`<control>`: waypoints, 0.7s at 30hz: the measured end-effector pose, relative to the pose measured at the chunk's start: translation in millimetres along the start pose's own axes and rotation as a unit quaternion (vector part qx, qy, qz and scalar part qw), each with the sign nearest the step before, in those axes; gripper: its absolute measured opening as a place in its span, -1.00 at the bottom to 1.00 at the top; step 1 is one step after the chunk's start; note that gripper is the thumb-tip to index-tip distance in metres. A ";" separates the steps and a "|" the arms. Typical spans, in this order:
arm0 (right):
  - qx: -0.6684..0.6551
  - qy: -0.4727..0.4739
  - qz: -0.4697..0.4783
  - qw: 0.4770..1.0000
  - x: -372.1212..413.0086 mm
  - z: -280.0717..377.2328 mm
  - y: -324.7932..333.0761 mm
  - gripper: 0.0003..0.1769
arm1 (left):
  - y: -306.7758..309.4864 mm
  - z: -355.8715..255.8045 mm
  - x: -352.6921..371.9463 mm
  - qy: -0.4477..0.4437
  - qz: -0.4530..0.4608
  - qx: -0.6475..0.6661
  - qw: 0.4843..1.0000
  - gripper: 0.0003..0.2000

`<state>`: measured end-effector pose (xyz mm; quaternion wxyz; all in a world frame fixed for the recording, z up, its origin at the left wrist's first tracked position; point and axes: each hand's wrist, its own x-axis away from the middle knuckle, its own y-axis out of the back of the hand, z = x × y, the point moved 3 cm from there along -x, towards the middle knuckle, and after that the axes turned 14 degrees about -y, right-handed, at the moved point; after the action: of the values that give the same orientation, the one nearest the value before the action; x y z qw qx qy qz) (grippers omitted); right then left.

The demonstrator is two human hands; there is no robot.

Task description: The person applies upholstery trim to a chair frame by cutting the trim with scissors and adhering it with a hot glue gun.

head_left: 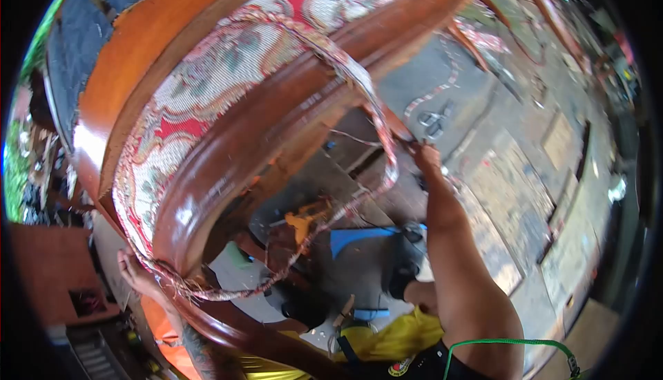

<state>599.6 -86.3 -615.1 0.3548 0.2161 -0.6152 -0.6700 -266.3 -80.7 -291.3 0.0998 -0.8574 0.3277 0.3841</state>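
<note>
A glossy brown wooden chair (276, 110) with a floral woven seat (207, 83) fills the upper left, tilted before me. My right hand (428, 155), arm stretched out, is closed around the end of one of its legs (395, 124). Low on the left, my left hand (138, 278) lies against the corner of the frame, fingers bent along the outer wood and partly hidden. Around the seat edge runs a braided patterned cord (331, 48); a loose loop of it hangs across the front rail and below it.
Scissors (434, 123) lie on the worn floor boards (511, 200) just beyond my right hand, near a strip of trim (442, 90). Beneath the chair are an orange tool (304, 222) and a blue piece (359, 238). A reddish-brown box (55, 269) stands at left.
</note>
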 end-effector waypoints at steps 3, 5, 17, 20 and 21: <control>0.059 0.093 -0.088 0.990 -37.4 -3.5 -14.2 -0.67 | 22.8 9.4 6.6 0.142 -0.041 0.014 0.989 -0.65; 0.001 0.204 -0.222 0.953 -63.2 -13.6 -45.5 -0.57 | 34.7 6.4 21.0 0.229 -0.065 0.042 0.970 -0.65; 0.058 0.165 -0.173 0.969 -54.0 -24.3 -12.9 -0.39 | 81.5 -10.1 67.5 0.364 -0.110 0.037 0.924 -0.63; 0.044 0.214 -0.197 0.956 -76.1 -37.3 -60.7 -0.47 | 84.2 -7.4 67.6 0.364 -0.107 0.038 0.924 -0.63; 0.036 0.218 -0.126 0.967 -80.2 -53.8 -72.3 -0.50 | 83.8 -6.3 67.7 0.363 -0.103 0.039 0.925 -0.63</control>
<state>676.1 -63.6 -705.6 0.3854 0.4454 -0.5144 -0.6233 -282.9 -180.4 -329.2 0.0464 -0.9625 0.2665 0.0211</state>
